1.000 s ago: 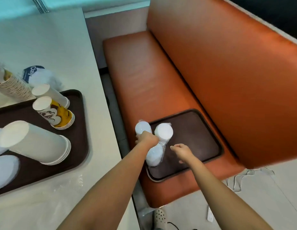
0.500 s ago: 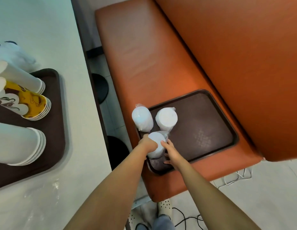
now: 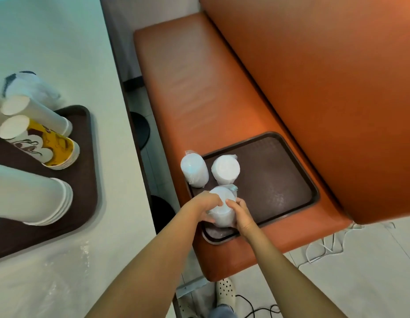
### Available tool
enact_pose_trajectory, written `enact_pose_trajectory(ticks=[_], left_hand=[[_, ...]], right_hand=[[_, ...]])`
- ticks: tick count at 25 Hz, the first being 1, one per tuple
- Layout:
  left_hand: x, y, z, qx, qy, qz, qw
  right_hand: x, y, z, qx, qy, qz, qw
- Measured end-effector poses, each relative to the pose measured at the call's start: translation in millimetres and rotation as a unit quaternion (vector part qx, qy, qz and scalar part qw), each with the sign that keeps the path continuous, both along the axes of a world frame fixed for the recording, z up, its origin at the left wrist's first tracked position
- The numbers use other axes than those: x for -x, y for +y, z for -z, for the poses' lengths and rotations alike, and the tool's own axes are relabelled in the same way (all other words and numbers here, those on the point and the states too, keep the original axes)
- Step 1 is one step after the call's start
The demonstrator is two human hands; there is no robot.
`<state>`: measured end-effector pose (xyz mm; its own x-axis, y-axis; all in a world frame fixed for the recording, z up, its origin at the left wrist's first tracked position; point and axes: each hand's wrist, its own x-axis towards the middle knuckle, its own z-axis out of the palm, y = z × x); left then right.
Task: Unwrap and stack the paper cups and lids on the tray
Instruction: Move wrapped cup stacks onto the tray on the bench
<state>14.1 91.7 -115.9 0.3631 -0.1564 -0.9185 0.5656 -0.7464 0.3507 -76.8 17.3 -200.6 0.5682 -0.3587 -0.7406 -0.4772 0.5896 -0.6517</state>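
Three plastic-wrapped stacks of white lids stand on a dark brown tray [image 3: 279,187] on the orange bench seat. My left hand [image 3: 205,208] and my right hand [image 3: 241,216] both grip the nearest wrapped stack [image 3: 222,205] from either side at the tray's front left corner. Two other wrapped stacks, the left one [image 3: 194,172] and the right one [image 3: 225,169], stand just behind it. On the white table at left, a second brown tray [image 3: 84,157] carries stacks of paper cups: plain white ones [image 3: 34,198] and a yellow patterned stack [image 3: 42,143].
The orange bench backrest [image 3: 325,88] rises at the right. The table edge [image 3: 132,157] runs close to the bench's left side. Clear plastic wrap [image 3: 68,260] lies on the table near me. Cables [image 3: 323,246] trail on the floor; my shoe [image 3: 225,291] is below the bench.
My left hand shifted from the far-left wrapped stack to the nearest one, and my right hand closed in to grip it too. The camera view moved closer over the bench tray.
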Motion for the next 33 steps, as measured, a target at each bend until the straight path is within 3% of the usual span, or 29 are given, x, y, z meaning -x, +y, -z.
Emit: enact_pose_trajectory(ticks=[3,7,11,15,17,20,23,33], left_hand=[[-2.7,-11.0,-61.6,0.039,-0.091,0.052,0.994],[-21.3,-6.7,-154.0,0.095,-0.254,0.078,0.959],[-57.8,25.9,-235.5,0.133,-0.374,0.041,0.917],[-86.5,77.4,-289.7,0.19,-0.484,0.054,0.853],[-101.3,103.8,-306.5,0.205,-0.507,0.105,0.831],[-133.3,139.7,-315.8,0.16,-0.531,0.163,0.816],[-166.2,165.8,-307.9,0.101,-0.531,0.169,0.824],[-272.0,184.7,-255.2,0.023,-0.498,0.178,0.848]], right_hand=[[-4.5,-9.2,-59.9,0.066,-0.108,0.034,0.991],[-38.5,-6.1,-156.8,0.124,-0.225,0.057,0.965],[-92.4,20.5,-247.0,0.153,-0.268,0.019,0.951],[-142.7,56.1,-306.4,0.158,-0.293,-0.008,0.943],[-165.8,74.1,-324.1,0.145,-0.306,-0.028,0.94],[-201.3,98.2,-331.6,0.134,-0.315,-0.066,0.937],[-234.1,116.5,-325.4,0.127,-0.298,-0.12,0.938],[-337.3,140.4,-280.5,0.179,-0.209,-0.226,0.934]])
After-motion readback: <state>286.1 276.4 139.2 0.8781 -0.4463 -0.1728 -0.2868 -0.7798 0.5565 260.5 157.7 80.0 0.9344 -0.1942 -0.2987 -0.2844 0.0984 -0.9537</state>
